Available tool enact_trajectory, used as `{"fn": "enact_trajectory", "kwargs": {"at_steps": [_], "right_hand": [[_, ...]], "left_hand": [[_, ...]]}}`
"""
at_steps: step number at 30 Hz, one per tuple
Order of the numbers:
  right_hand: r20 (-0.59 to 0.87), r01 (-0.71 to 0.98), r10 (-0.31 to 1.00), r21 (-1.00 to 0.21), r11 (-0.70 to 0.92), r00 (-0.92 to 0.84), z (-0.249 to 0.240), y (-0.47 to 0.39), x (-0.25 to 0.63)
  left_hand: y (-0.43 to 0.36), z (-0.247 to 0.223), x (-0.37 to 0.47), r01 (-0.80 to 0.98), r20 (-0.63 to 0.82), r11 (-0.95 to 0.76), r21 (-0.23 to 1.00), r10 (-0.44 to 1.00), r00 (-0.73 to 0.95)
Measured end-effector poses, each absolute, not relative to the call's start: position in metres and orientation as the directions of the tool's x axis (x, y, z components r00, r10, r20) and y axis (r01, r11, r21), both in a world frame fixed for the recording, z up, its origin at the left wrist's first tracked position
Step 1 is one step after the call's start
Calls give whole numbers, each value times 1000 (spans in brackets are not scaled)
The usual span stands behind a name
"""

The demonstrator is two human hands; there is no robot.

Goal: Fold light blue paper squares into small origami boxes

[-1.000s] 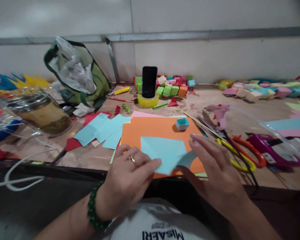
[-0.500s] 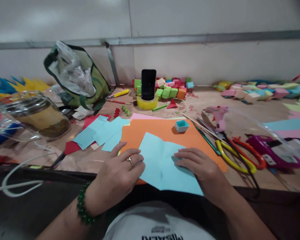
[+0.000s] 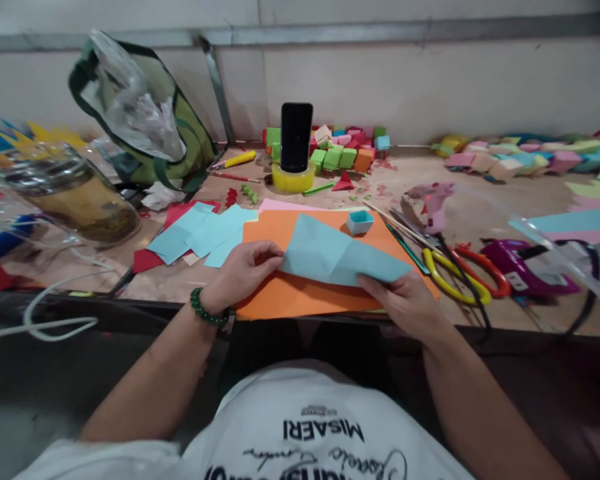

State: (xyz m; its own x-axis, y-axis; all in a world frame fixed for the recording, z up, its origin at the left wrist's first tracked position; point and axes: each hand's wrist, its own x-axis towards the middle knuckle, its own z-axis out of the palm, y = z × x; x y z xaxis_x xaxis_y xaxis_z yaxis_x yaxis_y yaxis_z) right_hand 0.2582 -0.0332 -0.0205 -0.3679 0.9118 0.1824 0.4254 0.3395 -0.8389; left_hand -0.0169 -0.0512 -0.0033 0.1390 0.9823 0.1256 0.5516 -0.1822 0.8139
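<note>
A creased light blue sheet is held raised and tilted over an orange sheet. My left hand pinches its left corner between thumb and fingers. At the lower right edge, my right hand grips the same sheet, thumb on its near side and the fingers partly hidden. Just behind it, a small open light blue paper box stands on the orange sheet. More light blue pieces lie to the left, over red paper.
A phone stands on a yellow tape roll before colourful paper cubes. Yellow-handled scissors, a pink glue gun and a purple tool lie right. A glass jar and a green bag are left.
The blue sheet has been lifted off the orange paper and tilted. Both hands have closed on its edges from lying on it with fingers spread. The camera view has tipped downward.
</note>
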Motion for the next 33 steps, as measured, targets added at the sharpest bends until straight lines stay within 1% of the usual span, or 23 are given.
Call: {"fn": "enact_trajectory", "kwargs": {"at_steps": [3,6,11,17,22,29,33], "right_hand": [[153,480,930,-822,307,-334,-16,-34,258],[119,535,938,-795,286,-325,-14,-35,259],[120,490,935,-826,280,-333,-16,-32,259],[163,441,930,-845,304,-328,-23,-31,257],[185,396,921,-861,320,-343,-28,-30,256],[186,443,919,-831,335,-347,-24,-34,254],[185,427,919,-841,331,-348,-21,-35,254]], "left_hand": [[-50,-4,-19,520,149,-199,831,979,136],[-51,-7,-21,440,158,-189,878,982,106],[-52,-11,-24,327,162,-196,924,978,128],[-52,-9,-25,257,131,-166,952,980,150],[-49,-12,-27,242,133,-170,955,977,164],[-49,-15,-29,231,142,-178,956,976,164],[-50,-14,-29,227,127,-162,960,979,162]]}}
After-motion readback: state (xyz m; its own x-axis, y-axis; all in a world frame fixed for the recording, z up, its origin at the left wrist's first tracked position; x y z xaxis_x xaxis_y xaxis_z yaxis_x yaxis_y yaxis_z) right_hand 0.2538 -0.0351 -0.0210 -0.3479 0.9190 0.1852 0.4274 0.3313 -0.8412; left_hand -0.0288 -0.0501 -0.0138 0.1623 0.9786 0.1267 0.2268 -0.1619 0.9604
